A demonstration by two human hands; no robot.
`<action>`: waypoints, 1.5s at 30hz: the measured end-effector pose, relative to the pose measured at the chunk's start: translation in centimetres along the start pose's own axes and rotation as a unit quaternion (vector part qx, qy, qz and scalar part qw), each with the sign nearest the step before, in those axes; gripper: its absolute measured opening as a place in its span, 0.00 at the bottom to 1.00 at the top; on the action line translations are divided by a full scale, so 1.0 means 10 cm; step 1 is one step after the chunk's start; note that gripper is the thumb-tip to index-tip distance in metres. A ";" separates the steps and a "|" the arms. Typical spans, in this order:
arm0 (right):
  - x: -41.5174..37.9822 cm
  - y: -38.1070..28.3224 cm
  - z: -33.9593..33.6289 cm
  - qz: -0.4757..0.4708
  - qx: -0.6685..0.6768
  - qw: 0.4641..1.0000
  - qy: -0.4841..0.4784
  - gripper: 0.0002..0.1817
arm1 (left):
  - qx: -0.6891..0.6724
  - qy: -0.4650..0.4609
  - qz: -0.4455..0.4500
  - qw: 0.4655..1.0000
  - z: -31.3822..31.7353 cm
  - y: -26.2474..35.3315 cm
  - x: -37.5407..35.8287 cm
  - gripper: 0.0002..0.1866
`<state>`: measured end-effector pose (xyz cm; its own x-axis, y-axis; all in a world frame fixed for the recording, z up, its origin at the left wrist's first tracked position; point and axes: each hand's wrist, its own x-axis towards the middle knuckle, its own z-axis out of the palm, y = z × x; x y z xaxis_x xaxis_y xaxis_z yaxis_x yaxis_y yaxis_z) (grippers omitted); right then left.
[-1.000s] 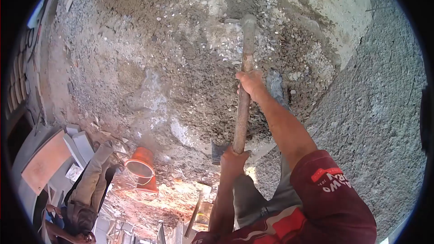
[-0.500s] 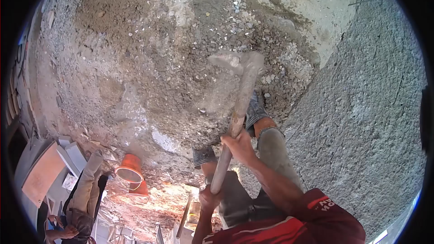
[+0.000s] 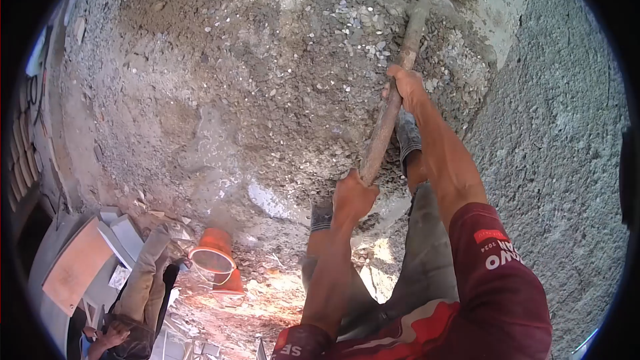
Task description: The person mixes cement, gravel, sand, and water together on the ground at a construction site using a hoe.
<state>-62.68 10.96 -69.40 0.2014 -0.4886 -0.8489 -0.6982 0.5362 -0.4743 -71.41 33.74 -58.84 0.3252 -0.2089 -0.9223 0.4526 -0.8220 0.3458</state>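
The wooden handle of a long hoe (image 3: 383, 135) runs from the middle of the view up to the right. My right hand (image 3: 407, 84) is closed around its upper part. Lower down, near the butt end, my left hand (image 3: 355, 195) wraps the handle in a fist. The hoe's head lies far out at the upper right, low against the gravel mix (image 3: 363, 27), and its blade is mostly hidden. Grey wet-looking mix with pale stones spreads around it. My legs stand apart just below the handle.
Orange buckets (image 3: 215, 239) lie at the lower left. Beyond them a person (image 3: 143, 287) sits with hands in the lap, beside boards and panels (image 3: 79, 263). A rough grey surface (image 3: 553, 160) fills the right side. Rubble is strewn near the buckets.
The hoe's head has gone from raised in mid-view to the upper right, down at the gravel. Both my hands have moved forward with the handle, my arms stretched further out.
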 end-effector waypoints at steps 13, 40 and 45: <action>-2.09 2.45 0.31 0.075 -0.110 0.990 -0.038 0.12 | -0.056 -0.057 -0.124 0.989 -0.19 -2.13 -2.16 0.21; 0.54 1.22 -0.73 -0.070 -0.203 0.965 0.149 0.18 | -0.025 -0.065 -0.003 0.998 0.51 -0.23 -0.18 0.28; -1.01 1.35 -0.74 0.070 0.058 0.996 0.023 0.14 | 0.133 0.026 0.027 0.990 0.47 -0.96 -1.12 0.30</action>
<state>-79.23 18.04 -65.44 0.0745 -0.4334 -0.8981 -0.6327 0.6756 -0.3785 -83.25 41.47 -52.61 0.3882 -0.2354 -0.8910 0.2005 -0.9221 0.3310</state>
